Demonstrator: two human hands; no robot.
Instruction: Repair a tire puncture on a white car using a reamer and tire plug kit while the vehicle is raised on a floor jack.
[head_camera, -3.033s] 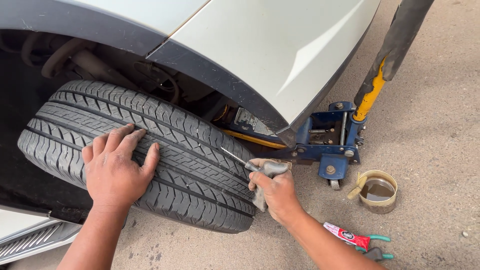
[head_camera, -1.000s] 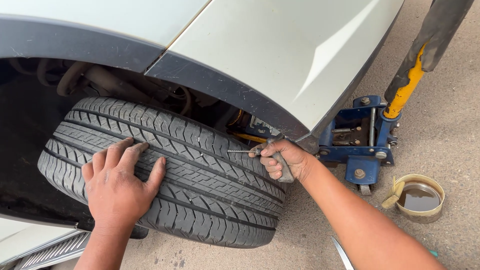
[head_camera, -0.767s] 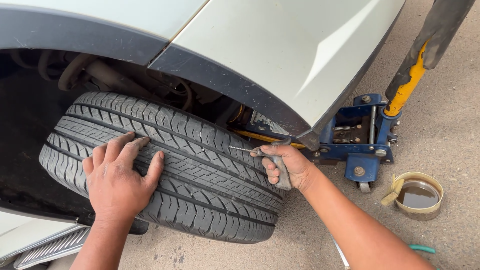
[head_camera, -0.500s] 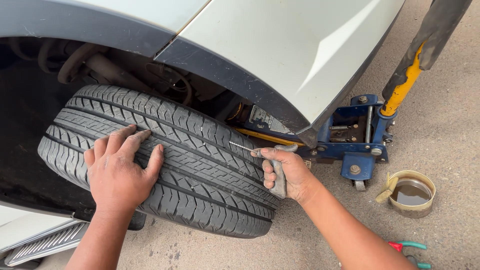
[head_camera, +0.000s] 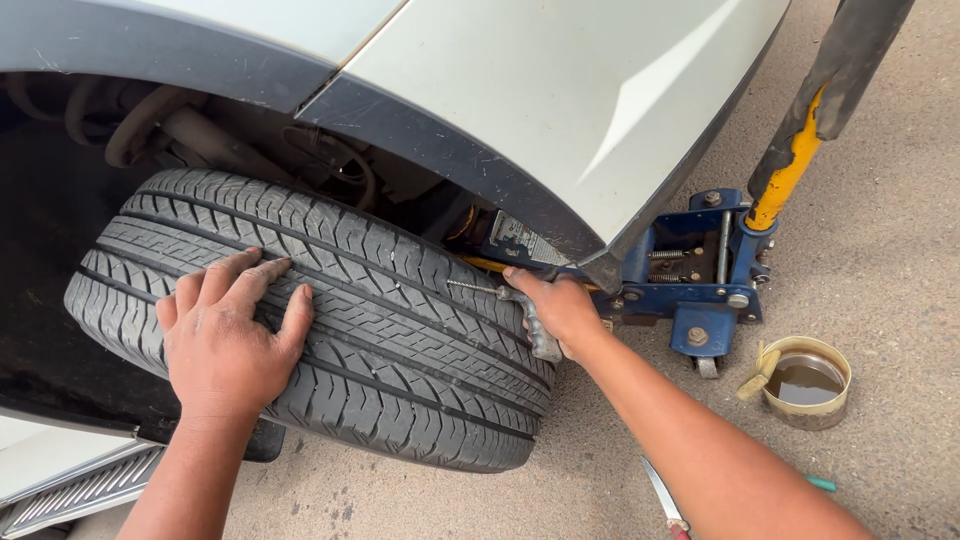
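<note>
**Black tread, metal probe at the tyre's right shoulder**

Black rubber fills the middle of the head view: a car tyre mounted under the wheel arch, its tread facing the camera. The left hand lies flat on the tread at about 9 o'clock from the tyre's centre, fingers spread wide and pressing on the rubber, thumb angled toward 1 o'clock. It holds nothing.

The right hand sits at roughly 3 o'clock on the tyre, at its edge, fingers curled tight around the grey handle of a tyre probe tool. The tool's thin metal shaft points toward 9 o'clock, and its tip meets the tread just beside a groove.

Above the tyre, at 12 o'clock, runs the dark arch trim and pale body panel of the car. At 3 o'clock from the right hand stands a blue floor jack under the car's edge, its yellow and dark handle rising toward 1 o'clock. On the concrete ground, at 4 o'clock from the jack, sits a small round tin holding dark liquid, a brush resting on its rim. A knife blade lies at 6 o'clock near the right forearm.
</note>
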